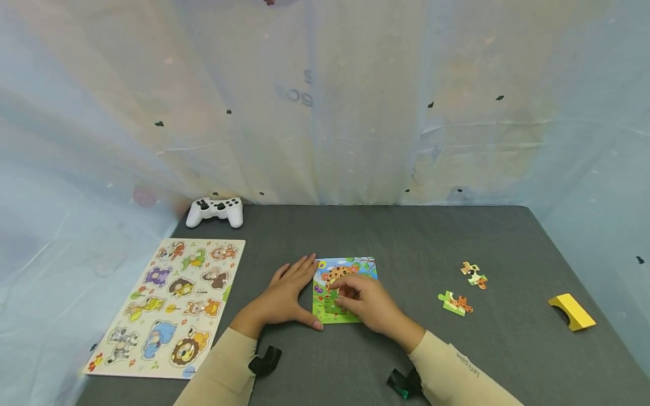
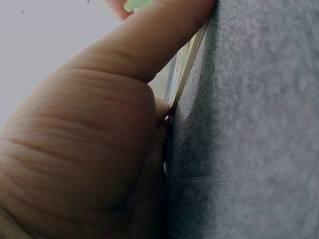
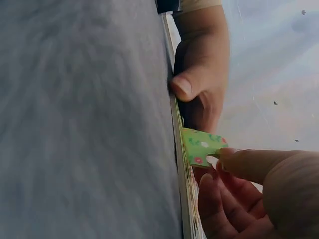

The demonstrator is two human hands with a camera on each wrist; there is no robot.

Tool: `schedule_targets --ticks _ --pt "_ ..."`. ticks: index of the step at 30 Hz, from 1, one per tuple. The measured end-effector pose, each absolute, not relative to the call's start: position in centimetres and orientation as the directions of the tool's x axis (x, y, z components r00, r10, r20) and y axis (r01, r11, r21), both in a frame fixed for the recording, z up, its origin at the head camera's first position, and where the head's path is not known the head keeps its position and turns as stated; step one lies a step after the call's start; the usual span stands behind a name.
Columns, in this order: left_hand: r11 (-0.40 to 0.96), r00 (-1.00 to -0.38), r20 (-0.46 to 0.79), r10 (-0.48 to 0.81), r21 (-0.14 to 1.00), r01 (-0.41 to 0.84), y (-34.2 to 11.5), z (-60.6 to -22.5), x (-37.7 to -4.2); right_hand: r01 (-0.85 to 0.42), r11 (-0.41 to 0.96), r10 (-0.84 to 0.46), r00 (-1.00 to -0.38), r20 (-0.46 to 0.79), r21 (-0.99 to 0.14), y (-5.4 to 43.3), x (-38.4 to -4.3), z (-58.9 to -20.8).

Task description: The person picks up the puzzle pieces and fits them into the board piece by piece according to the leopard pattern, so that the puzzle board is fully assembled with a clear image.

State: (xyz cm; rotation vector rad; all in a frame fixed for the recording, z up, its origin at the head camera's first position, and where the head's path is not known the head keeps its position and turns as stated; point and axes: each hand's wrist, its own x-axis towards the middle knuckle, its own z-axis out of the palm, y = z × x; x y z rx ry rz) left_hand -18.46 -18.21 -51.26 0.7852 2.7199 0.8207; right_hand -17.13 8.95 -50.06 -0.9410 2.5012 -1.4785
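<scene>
A small jigsaw board (image 1: 363, 265) with a spotted animal picture lies flat on the dark table. My left hand (image 1: 289, 293) rests with straight, spread fingers at its left edge, thumb by the near-left corner. Between thumb and fingertips my right hand (image 1: 373, 304) pinches a green puzzle piece (image 3: 202, 144) printed with small flowers. In the right wrist view that piece stands tilted up, its lower edge right at the board. The left wrist view shows mostly my thumb and palm beside the board's edge.
Two small groups of jigsaw pieces (image 1: 455, 303) (image 1: 474, 275) lie to the right. Beyond them is a yellow arched block (image 1: 572, 312). On the left are a large animal peg board (image 1: 167, 304) and a white game controller (image 1: 215, 211). A pale sheet (image 1: 355, 141) hangs behind the table.
</scene>
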Motion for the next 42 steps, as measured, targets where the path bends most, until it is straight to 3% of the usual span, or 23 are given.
schedule_targets --ticks 11,20,33,38,42 --pt "0.698 -0.836 -0.024 0.549 0.562 0.443 -18.1 -50.8 -18.4 -0.433 0.369 -0.555 -0.813 0.179 -0.823 7.7 -16.9 -50.1" --pt "0.697 -0.834 -0.020 0.551 0.561 0.447 -18.0 -50.7 -18.3 -0.547 0.599 -0.582 -0.799 0.150 -0.585 7.3 -16.1 -49.8" --pt "0.699 -0.833 -0.027 0.553 0.560 0.446 -18.1 -50.8 -18.4 -0.634 0.662 -0.640 -0.756 0.139 -0.399 7.2 -15.2 -49.4" --pt "0.702 -0.835 -0.032 0.550 0.559 0.441 -18.1 -50.9 -18.4 -0.622 0.671 -0.648 -0.756 0.089 -0.404 7.3 -15.2 -49.1" --pt "0.702 -0.836 -0.030 0.547 0.560 0.439 -18.2 -51.0 -18.3 -0.605 0.632 -0.658 -0.749 0.076 -0.484 7.7 -15.4 -49.0"
